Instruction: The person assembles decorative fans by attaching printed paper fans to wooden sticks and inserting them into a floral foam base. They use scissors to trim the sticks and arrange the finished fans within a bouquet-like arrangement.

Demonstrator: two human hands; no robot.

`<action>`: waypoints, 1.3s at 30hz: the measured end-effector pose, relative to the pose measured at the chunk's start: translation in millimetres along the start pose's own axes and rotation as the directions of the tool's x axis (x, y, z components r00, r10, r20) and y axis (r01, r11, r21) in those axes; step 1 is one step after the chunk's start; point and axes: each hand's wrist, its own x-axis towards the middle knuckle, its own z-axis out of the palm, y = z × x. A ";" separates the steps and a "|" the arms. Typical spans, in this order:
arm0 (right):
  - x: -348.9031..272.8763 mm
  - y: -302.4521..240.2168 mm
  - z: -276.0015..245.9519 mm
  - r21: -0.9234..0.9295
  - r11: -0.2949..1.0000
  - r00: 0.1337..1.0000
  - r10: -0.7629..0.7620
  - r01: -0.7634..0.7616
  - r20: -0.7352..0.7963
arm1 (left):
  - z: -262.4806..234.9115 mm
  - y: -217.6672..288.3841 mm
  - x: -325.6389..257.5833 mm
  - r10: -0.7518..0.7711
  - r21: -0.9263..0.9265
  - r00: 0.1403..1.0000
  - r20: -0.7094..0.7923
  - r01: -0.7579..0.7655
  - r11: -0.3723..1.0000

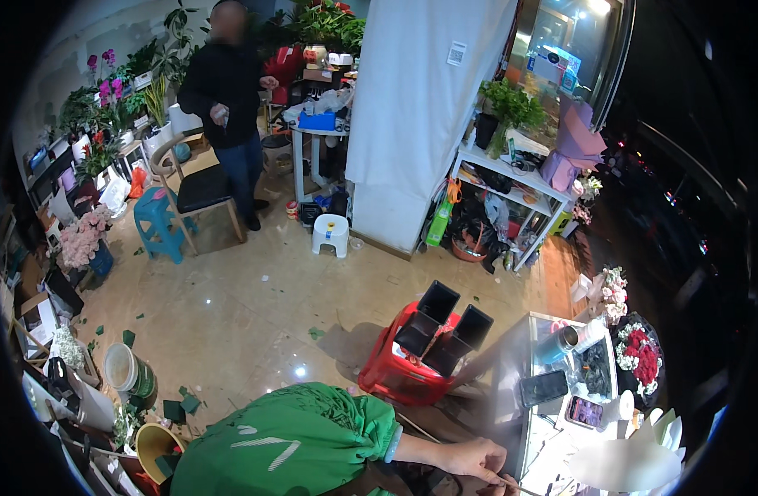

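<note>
My left hand reaches in from a green sleeve at the lower edge, beside the white table. Its fingers are bent and pinched together; what they hold is too small to make out. A thin stick-like line runs just above the forearm. Right below these fingers, a sliver of skin at the frame's edge may belong to my right hand, whose grip is hidden. Closest on the table are a dark phone, a lit phone and pale wrapping paper.
Black square buckets stand on a red stool ahead of my arm. Leaf scraps and a bucket lie left. Further off are a blue stool, a chair, a white stool and a standing person.
</note>
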 end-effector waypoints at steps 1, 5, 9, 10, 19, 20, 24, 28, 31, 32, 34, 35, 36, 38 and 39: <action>0.3 1.5 0.0 0.013 1.000 1.000 0.020 -0.020 -0.020 | -1.7 -2.2 0.7 0.017 -0.011 0.999 0.032 -0.016 1.000; -1.1 5.6 3.8 0.125 0.992 0.999 0.034 -0.034 0.000 | -3.0 -7.5 2.2 0.027 -0.042 0.996 0.080 -0.023 0.999; -5.1 5.4 12.1 0.246 0.968 0.999 0.043 -0.044 0.012 | 1.0 -4.3 -0.8 -0.166 -0.451 0.969 0.184 0.233 0.861; -5.6 6.0 13.6 0.253 0.967 0.999 0.041 -0.037 -0.011 | 0.9 -3.8 -1.1 -0.188 -0.473 0.961 0.204 0.265 0.841; 1.2 18.4 3.2 0.089 0.990 0.989 -0.099 0.110 -0.112 | 7.5 -21.2 5.3 0.128 -0.148 0.992 0.021 -0.123 0.981; 1.3 16.5 4.4 0.090 0.990 0.990 -0.103 0.112 -0.096 | 6.7 -21.5 4.9 0.152 -0.126 0.988 0.013 -0.149 0.981; -0.7 2.1 15.5 0.197 0.980 0.999 -0.026 0.033 -0.038 | -1.3 -15.1 2.3 -0.127 -0.306 0.975 0.184 0.180 0.935; 0.8 -1.0 19.1 0.302 0.952 0.998 0.039 -0.051 0.046 | -9.5 -10.2 -2.5 -0.291 -0.268 0.932 0.218 0.344 0.900; 7.7 14.2 25.6 0.190 0.981 0.999 -0.023 0.028 -0.027 | -5.8 -11.1 2.9 -0.062 0.054 0.998 -0.004 0.062 0.997; 9.7 18.5 23.7 0.051 0.998 0.998 -0.041 0.043 -0.051 | -5.0 -10.9 4.6 -0.039 0.130 0.999 -0.037 0.043 0.991; 11.8 28.0 27.3 0.061 0.998 0.999 -0.026 0.029 -0.047 | -0.1 -7.8 9.3 -0.046 0.068 0.997 -0.060 0.050 0.996; 12.1 31.8 30.9 0.035 0.999 0.997 -0.033 0.035 -0.065 | 1.7 -5.2 12.4 -0.020 0.067 0.997 -0.080 0.026 0.997; 12.3 33.5 33.4 0.082 0.997 0.999 0.006 -0.003 -0.033 | 3.4 -1.4 16.8 -0.075 0.066 0.995 -0.060 0.079 0.995; 14.7 35.7 41.3 0.153 0.988 0.998 0.018 -0.009 -0.054 | 7.3 5.9 27.5 -0.092 0.049 0.994 -0.058 0.095 0.994; 16.1 35.1 41.7 0.138 0.990 0.998 0.036 -0.029 -0.044 | 9.3 8.9 34.0 -0.096 0.158 0.993 -0.074 0.107 0.982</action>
